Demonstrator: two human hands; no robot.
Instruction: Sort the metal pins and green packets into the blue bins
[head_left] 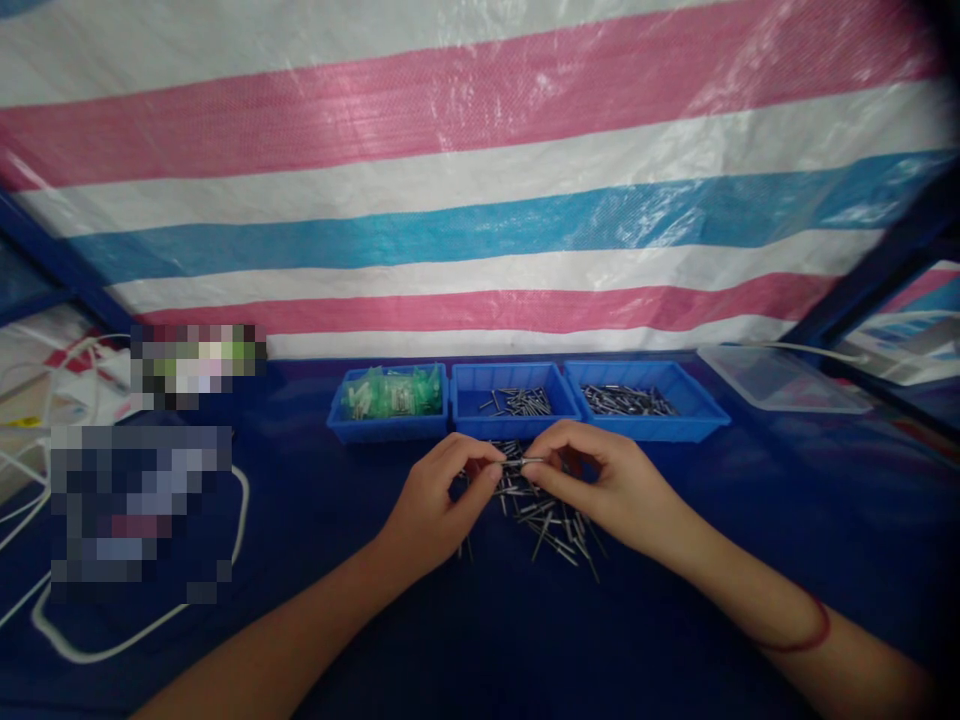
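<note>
Between my two hands is a slim metal pin [513,462], lying level, that looks like a blind rivet. Thumb and fingertips of my left hand [442,492] pinch its left end. My right hand [600,478] pinches the other end, so part of the pin is hidden by the fingers. Right below and behind the fingertips, a loose pile of similar pins [551,525] lies on the dark blue table [480,640]. My hands partly cover this pile.
Three blue bins stand behind my hands: the left bin [386,432] holds green plastic packets, the middle bin [469,375] and right bin [705,425] hold metal pins. A clear plastic lid [784,382] lies at the right. A white cable [241,510] loops at the left, beside blurred-out items.
</note>
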